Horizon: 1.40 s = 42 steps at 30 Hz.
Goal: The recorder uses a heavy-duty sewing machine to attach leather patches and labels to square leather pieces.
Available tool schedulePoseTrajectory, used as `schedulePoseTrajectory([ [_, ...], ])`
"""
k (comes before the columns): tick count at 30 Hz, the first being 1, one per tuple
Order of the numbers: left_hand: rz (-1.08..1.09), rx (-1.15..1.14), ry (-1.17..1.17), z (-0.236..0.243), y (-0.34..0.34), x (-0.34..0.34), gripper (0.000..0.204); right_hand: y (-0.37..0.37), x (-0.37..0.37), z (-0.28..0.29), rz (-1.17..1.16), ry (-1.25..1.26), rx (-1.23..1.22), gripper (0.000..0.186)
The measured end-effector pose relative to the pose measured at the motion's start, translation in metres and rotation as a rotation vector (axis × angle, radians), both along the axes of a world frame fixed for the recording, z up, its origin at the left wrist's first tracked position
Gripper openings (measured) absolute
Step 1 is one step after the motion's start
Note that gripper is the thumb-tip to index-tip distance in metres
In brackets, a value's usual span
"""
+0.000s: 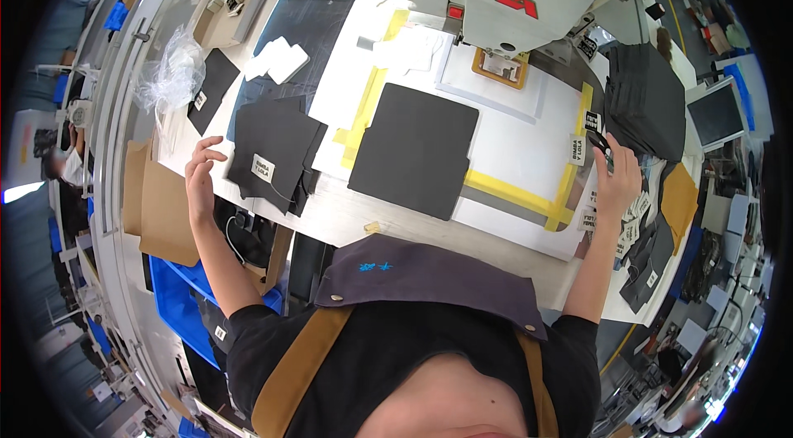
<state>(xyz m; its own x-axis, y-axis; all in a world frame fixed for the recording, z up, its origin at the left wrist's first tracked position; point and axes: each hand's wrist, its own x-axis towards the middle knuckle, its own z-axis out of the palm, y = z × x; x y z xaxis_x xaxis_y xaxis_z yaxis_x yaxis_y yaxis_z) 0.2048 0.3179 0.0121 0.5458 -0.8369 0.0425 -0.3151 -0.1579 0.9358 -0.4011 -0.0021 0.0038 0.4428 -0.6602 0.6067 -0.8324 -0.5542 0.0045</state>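
Observation:
In the head view a square black panel point(411, 149) lies on a white board edged with yellow tape point(512, 190). My left hand point(206, 171) has its fingers curved and apart, empty, just left of a loose pile of black pieces point(264, 141) with a pale printed label. My right hand point(613, 172) grips a small black tool point(601, 141), perhaps snips, at the board's right edge, beside pale printed label tags point(577, 151). Above the board stands a white machine head point(516, 0) over an orange-rimmed frame point(499, 68).
A tall black stack point(640, 99) is at right, with loose tags and a mustard piece point(679, 198). At left are white cards point(287, 60), crumpled plastic point(172, 66), cardboard boxes point(169, 232) and blue bins point(173, 310). A monitor point(714, 112) is far right; another person point(66, 157) works far left.

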Motion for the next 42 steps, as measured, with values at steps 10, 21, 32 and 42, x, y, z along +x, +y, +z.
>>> schedulePoseTrajectory([
  [10,-0.048,0.012,-0.528,0.018,-0.112,-0.06,0.014,0.007,-0.012,-0.002,-0.282,-0.115,0.334,0.028],
  [21,-0.415,0.093,-0.399,-0.007,-0.266,-0.137,0.031,0.005,-0.028,-0.033,-0.371,0.002,0.264,0.035],
  [32,-0.373,0.247,-0.368,-0.009,-0.278,-0.144,0.026,0.006,-0.027,-0.033,-0.388,-0.047,0.273,0.034],
  [42,-0.382,0.027,-0.153,0.013,-0.253,-0.173,0.016,0.033,0.028,0.024,-0.205,-0.274,0.159,0.024],
])
